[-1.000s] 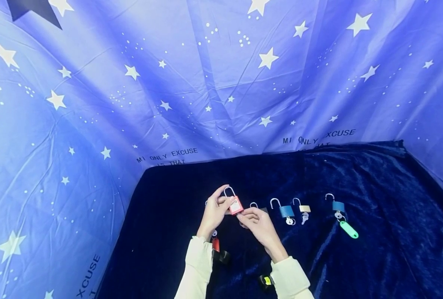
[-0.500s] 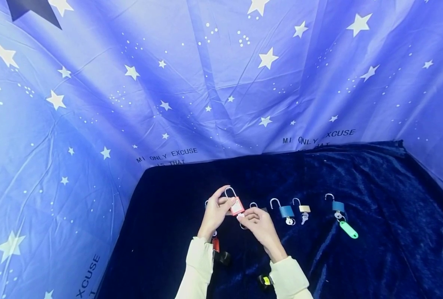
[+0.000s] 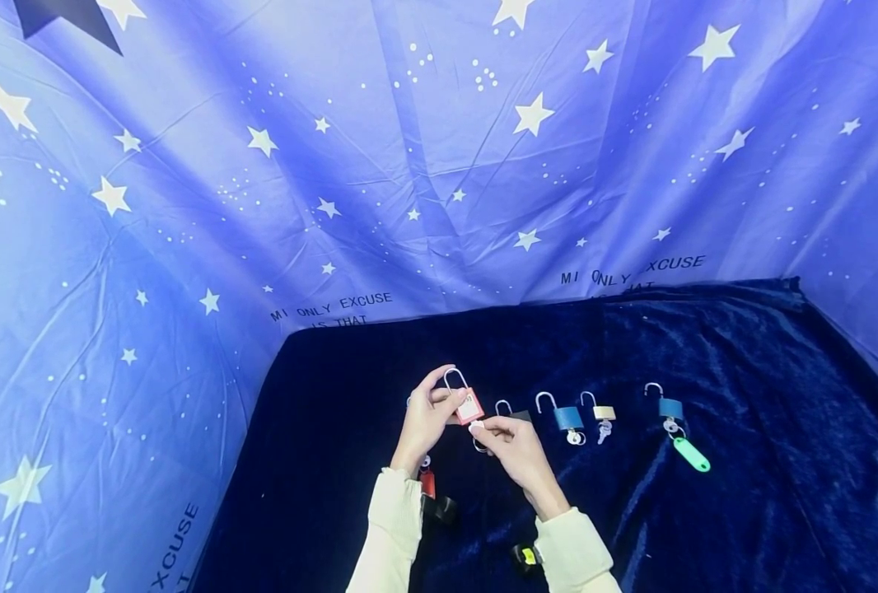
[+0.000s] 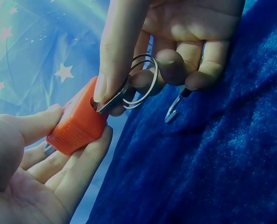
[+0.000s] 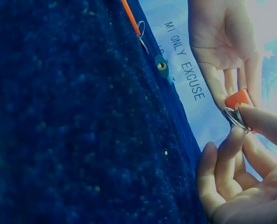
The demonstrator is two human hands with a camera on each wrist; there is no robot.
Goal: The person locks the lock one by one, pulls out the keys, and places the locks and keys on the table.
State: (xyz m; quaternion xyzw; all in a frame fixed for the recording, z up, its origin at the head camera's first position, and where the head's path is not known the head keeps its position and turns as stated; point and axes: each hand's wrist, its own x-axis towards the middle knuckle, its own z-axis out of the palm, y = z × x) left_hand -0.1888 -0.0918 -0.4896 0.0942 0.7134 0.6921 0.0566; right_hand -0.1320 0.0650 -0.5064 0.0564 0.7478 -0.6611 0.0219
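My left hand (image 3: 422,424) holds a red padlock (image 3: 469,407) by its body, thumb on the pale label and fingers behind. The shackle points up and away; whether it is latched I cannot tell. At the padlock's underside, my right hand (image 3: 516,453) pinches a key (image 4: 114,100) between thumb and forefinger. The left wrist view has the key's tip end at the keyhole, covered by the thumb, so its depth is hidden. Two thin metal rings (image 4: 155,79) hang from the key. In the right wrist view the red body (image 5: 237,98) shows between both hands.
Right of the hands lie a blue padlock (image 3: 568,419), a brass padlock (image 3: 604,413) and another blue padlock (image 3: 670,408) with a green tag (image 3: 691,455), shackles raised. A dark padlock (image 3: 522,416) is partly behind the right hand. A red tag (image 3: 427,484) lies by the left wrist.
The right hand's fingers have shifted slightly at the padlock's underside, and the key's pale head and ring show more plainly than one second ago. The left hand and padlock have barely moved.
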